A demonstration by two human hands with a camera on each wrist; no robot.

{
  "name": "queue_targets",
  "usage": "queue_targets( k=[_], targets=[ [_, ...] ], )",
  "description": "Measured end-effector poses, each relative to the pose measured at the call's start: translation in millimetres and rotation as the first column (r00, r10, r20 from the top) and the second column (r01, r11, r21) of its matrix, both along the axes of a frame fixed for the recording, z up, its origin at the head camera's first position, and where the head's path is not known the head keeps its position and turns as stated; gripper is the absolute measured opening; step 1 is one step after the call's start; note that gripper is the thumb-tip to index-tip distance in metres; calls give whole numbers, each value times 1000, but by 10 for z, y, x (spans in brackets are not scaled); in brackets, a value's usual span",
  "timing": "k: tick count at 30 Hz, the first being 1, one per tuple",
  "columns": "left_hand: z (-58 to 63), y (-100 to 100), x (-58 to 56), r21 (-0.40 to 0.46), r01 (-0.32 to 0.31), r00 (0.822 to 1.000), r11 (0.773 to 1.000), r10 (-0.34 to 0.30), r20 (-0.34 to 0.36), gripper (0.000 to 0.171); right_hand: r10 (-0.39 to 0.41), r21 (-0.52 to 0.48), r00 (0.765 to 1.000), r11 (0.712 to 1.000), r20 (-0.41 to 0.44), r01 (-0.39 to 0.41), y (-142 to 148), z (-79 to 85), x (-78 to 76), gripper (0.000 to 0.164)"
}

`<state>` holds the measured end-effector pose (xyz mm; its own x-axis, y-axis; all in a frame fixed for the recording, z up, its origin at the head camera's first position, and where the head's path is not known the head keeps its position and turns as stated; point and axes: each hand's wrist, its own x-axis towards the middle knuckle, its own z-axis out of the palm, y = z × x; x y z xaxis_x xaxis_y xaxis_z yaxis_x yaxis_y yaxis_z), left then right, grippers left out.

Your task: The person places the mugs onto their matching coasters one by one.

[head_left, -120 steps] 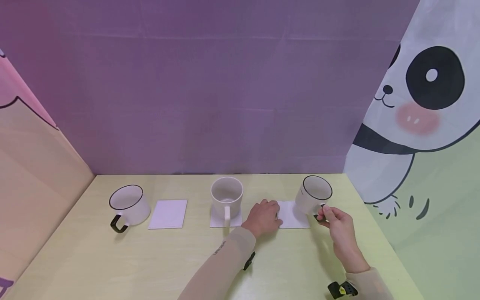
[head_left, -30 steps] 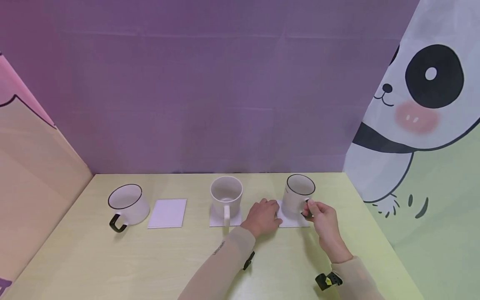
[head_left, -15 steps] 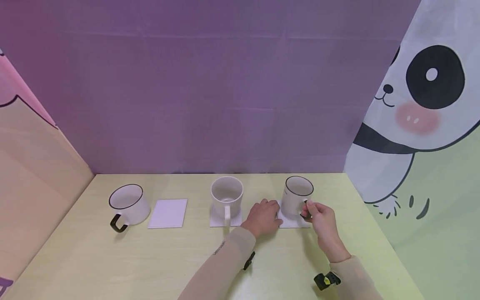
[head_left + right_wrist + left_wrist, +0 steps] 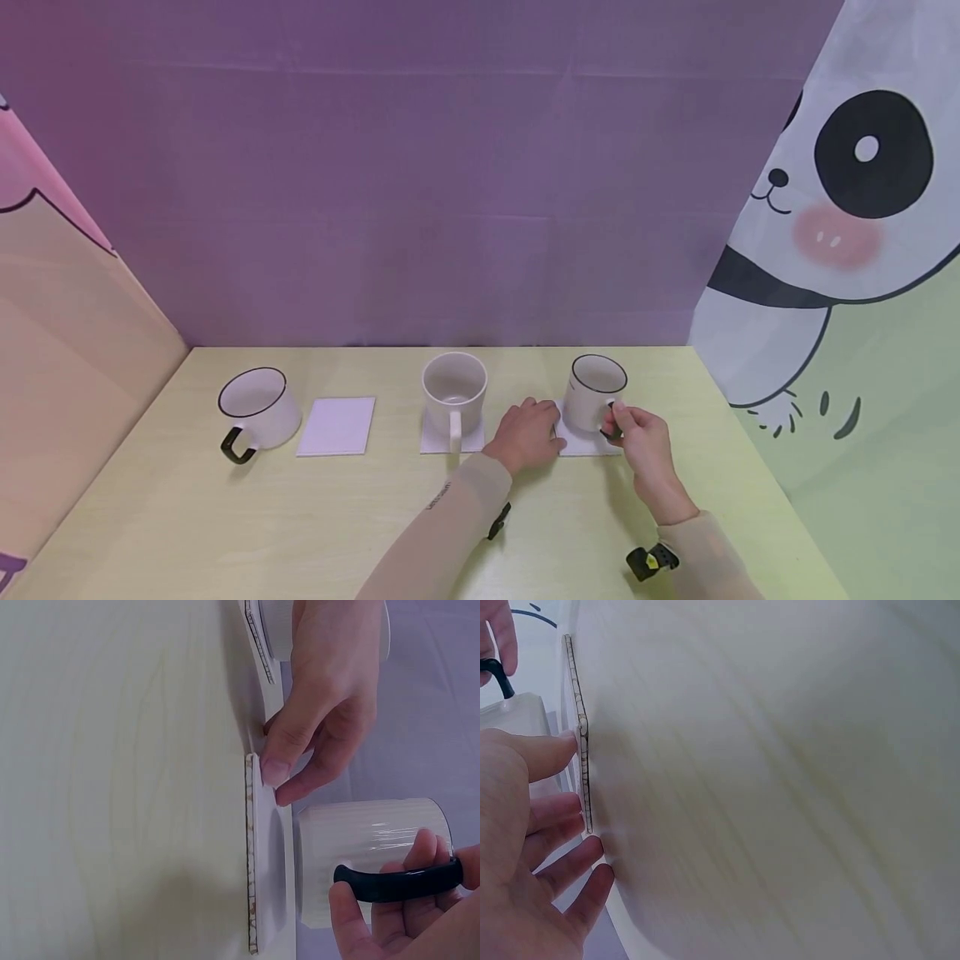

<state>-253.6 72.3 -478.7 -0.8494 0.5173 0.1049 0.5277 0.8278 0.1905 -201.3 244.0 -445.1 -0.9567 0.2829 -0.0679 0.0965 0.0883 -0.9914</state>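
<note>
My right hand pinches the black handle of a white, dark-rimmed mug between thumb and fingers. Upright, the mug overlaps the right-hand white square coaster in the head view, its base close over the surface. At that coaster's left edge, my left hand touches it with relaxed fingers spread; in the right wrist view the thumb lies on its top near a corner. The left wrist view shows the coaster's layered edge right by the thumb and fingertips.
A white mug with a white handle stands on the middle coaster, beside my left forearm. Farther left lies a third coaster, and a wide black-handled mug stands on the bare table. A purple cloth hangs behind the table.
My right hand has carried the dark-rimmed mug left over the coaster, then slightly lower in the last second. My left hand has stayed at the coaster's edge.
</note>
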Motion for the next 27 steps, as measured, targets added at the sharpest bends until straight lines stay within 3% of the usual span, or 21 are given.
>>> queue_targets(
  k=[27],
  targets=[
    [-3,6,1,9,-5,1000,1000,5,9,35,-6,4,1000,1000,14,6,-37,-67,15,35]
  ],
)
